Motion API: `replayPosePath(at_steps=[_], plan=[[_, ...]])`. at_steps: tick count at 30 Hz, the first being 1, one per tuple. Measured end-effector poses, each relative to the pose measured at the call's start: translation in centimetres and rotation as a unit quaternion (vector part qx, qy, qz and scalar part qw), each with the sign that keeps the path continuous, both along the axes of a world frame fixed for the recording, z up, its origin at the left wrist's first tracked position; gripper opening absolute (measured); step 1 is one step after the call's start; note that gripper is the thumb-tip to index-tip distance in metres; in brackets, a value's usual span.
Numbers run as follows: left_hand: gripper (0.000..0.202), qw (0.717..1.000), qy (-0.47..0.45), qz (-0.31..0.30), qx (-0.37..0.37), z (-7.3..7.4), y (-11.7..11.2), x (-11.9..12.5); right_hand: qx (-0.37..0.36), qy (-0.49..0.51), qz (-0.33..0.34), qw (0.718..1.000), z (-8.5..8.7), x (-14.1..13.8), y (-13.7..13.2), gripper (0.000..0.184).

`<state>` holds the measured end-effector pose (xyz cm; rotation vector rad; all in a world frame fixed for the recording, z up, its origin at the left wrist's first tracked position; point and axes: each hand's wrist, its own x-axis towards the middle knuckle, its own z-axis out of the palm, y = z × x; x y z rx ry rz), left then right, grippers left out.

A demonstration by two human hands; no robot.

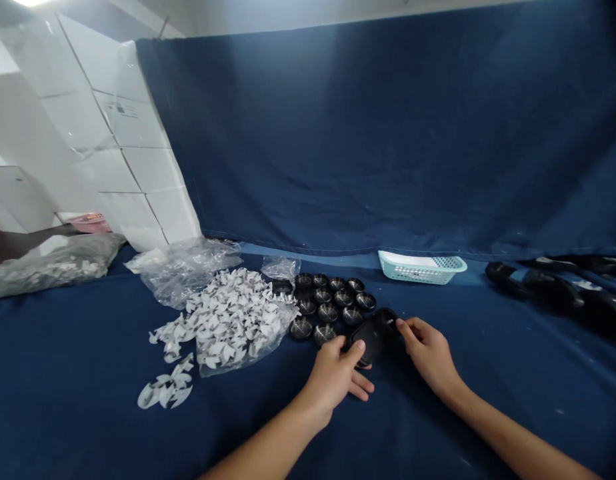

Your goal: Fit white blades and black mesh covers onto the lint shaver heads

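My left hand grips a black plastic part, thumb on top and some fingers stretched out underneath. The part has a flat, rounded body and a ring-like round end at its upper right. At that round end, my right hand pinches the edge between thumb and fingertips. Just beyond my left hand, several round black cups with shiny, lined insides stand in rows. A heap of small whitish-grey curved pieces lies to their left on clear plastic.
A few loose whitish pieces lie nearer, at the left. At the back stands a light-green basket. Black parts lie far right. A filled plastic bag and stacked white boxes are left; a blue curtain hangs behind.
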<state>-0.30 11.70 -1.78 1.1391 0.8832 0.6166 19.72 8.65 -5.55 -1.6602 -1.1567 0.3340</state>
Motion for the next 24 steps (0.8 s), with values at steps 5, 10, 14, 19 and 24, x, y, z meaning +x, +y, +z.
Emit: replayPosePath(at_steps=[5, 10, 14, 19, 24], plan=[[0.033, 0.998, -0.016, -0.018, -0.06, 0.4, -0.1, -0.3, 0.016, 0.022, 0.041, 0.999, 0.7, 0.7, 0.2, 0.039], [0.031, 0.994, -0.025, -0.013, -0.105, 0.6, 0.0, -0.4, 0.007, 0.052, 0.094, 0.994, 1.7, 0.8, 0.2, 0.041], [0.03, 0.992, -0.032, -0.009, -0.12, 0.5, 0.1, -0.4, -0.002, 0.075, 0.102, 0.992, 1.7, 0.5, 0.0, 0.045], [0.028, 0.991, -0.042, -0.012, -0.123, 0.5, 0.1, -0.4, -0.014, 0.095, 0.106, 0.99, 1.5, 0.5, -0.1, 0.045], [0.025, 0.993, -0.038, -0.021, -0.106, 0.3, 0.0, -0.3, -0.033, 0.109, 0.112, 0.987, 1.1, 0.7, -0.1, 0.043]])
